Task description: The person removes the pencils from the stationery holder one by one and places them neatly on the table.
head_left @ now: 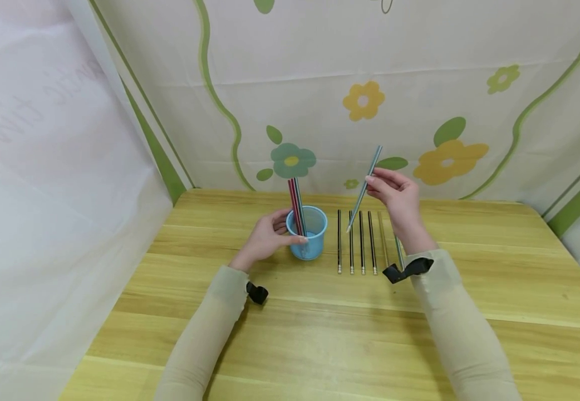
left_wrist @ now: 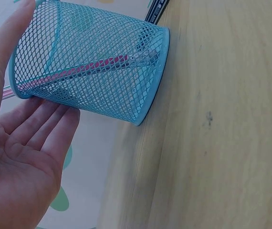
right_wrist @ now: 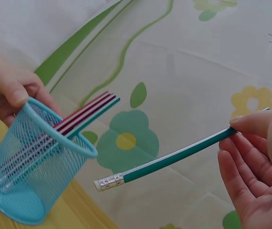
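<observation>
My left hand (head_left: 265, 238) holds a light blue mesh pencil cup (head_left: 315, 248) near its rim, thumb on the near side and fingers round the left side. Inside lean several red and green pencils (right_wrist: 86, 114), eraser ends at the bottom. Up in the air to the right, my right hand (head_left: 399, 196) pinches a green pencil (right_wrist: 174, 157) between thumb and fingertips. This pencil slants, its eraser end low and toward the cup. In the head view the eraser end overlaps the row of black pencils (head_left: 362, 242) on the table.
Beside the black pencils lie a gold-coloured pencil (head_left: 383, 239) and a green one (head_left: 398, 249), partly covered by the right wrist. The wooden table (head_left: 320, 345) ends at a white cloth backdrop (head_left: 170, 55) with flowers printed on it.
</observation>
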Tool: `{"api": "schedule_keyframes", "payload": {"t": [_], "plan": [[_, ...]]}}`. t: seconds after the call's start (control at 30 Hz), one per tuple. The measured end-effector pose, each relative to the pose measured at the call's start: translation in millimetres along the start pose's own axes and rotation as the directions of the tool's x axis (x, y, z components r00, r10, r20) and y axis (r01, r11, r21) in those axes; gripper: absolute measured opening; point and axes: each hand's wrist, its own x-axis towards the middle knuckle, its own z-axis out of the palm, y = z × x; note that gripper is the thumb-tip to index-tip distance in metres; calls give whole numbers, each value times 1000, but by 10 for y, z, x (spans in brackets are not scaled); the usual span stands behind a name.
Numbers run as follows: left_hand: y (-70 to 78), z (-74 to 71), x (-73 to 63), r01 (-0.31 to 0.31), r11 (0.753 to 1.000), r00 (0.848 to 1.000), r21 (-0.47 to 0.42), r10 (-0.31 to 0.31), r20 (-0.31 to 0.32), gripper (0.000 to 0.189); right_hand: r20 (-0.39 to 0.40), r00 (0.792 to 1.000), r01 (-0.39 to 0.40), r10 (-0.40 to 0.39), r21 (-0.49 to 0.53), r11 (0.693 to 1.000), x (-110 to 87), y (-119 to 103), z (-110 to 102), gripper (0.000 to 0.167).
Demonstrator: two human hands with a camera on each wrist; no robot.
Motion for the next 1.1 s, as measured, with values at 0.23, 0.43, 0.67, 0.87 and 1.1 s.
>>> {"api": "schedule_keyframes", "payload": {"t": [0.23, 0.43, 0.67, 0.87, 1.1], "plan": [[-3, 13, 6, 2, 1000, 1000, -29, -2, 9, 81, -21, 1000, 1, -2, -53, 999, -21, 36, -186, 26], [9, 17, 15, -3, 1000, 1000, -21, 4, 5, 79, -40, 999, -33, 29, -102, 994, -46, 73, -343, 27], [-4, 24, 16, -7, 1000, 1000, -10, 7, 5, 77, -67, 996, -71, 61, -151, 986, -81, 108, -499, 33], [42, 37, -7, 1, 1000, 1000, -26, -1, 7, 77, -84, 994, -86, 75, -129, 988, -97, 119, -628, 31], [2, 39, 9, 4, 1000, 1000, -23, -4, 8, 76, -76, 991, -112, 107, -54, 992, -140, 115, -788, 29]]}}
